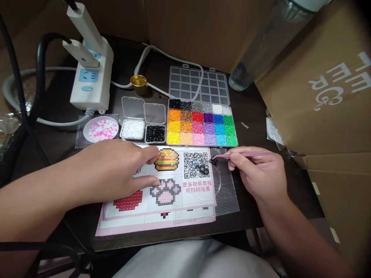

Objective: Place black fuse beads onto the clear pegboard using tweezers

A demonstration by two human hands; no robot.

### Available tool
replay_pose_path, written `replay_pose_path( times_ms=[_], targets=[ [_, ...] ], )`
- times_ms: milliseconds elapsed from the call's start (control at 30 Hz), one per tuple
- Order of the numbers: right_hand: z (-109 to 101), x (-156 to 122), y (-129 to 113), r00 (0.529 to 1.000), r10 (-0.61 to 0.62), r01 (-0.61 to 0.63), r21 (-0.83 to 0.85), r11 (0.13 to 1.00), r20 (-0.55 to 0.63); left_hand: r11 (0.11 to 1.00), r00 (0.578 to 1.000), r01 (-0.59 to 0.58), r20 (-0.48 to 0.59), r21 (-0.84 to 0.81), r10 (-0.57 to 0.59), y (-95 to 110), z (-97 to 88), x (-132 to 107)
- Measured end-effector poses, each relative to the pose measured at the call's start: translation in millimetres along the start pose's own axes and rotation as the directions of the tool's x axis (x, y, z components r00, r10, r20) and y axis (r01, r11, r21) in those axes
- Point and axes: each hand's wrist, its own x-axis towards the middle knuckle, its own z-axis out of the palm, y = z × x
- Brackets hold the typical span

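Observation:
My right hand [257, 170] pinches pink tweezers [246, 155] whose tip meets a small cluster of black beads [203, 168] on a clear pegboard [197, 193]. The pegboard lies over a pattern sheet [156, 216] printed with a burger, a paw, a red heart and a QR code. My left hand [116, 173] rests palm down on the sheet's left part, fingers loosely spread toward the burger picture, holding nothing.
Behind the sheet stand a multi-colour bead organiser [199, 123] with its lid open, a box of white beads [132, 129], a box of black beads [155, 133] and a dish of pink beads [101, 129]. A power strip [92, 77], gold cap [139, 84], bottle [261, 50] and cardboard boxes [333, 96] surround the table.

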Motion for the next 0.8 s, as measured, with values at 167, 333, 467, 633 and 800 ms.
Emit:
replay_pose_path(
  times_ms=[167, 333, 467, 633, 800],
  targets=[
    [1.4, 3.1, -2.5, 0.999, 0.041, -0.042, -0.074, 0.996, -0.02, 0.999, 0.999, -0.03, -0.023, 0.02, 0.031, -1.2, 1.7, 0.0],
    [1.5, 2.6, -4.8, 0.999, -0.007, 0.005, -0.081, 0.997, -0.032, 0.998, 0.995, -0.056, -0.08, 0.01, 0.057, 0.0, 1.7, -3.3],
    [-4.6, 3.8, -0.7, 0.979, -0.095, 0.098, 0.006, 0.995, -0.181, 0.998, 0.995, -0.059, -0.077, -0.007, 0.058, 0.8, 0.6, -5.1],
    [-12.3, 7.6, -0.5, 0.875, -0.131, 0.261, 0.228, 0.938, -0.467, 0.998, 0.998, -0.054, -0.043, 0.023, 0.055, 2.5, -1.5, -1.9],
    [-2.3, -6.1, -4.3, 0.919, -0.283, 0.326, 0.125, 0.937, -0.275, 0.998, 0.996, -0.059, -0.06, -0.011, 0.058, 1.6, -1.4, -3.0]
  ],
)
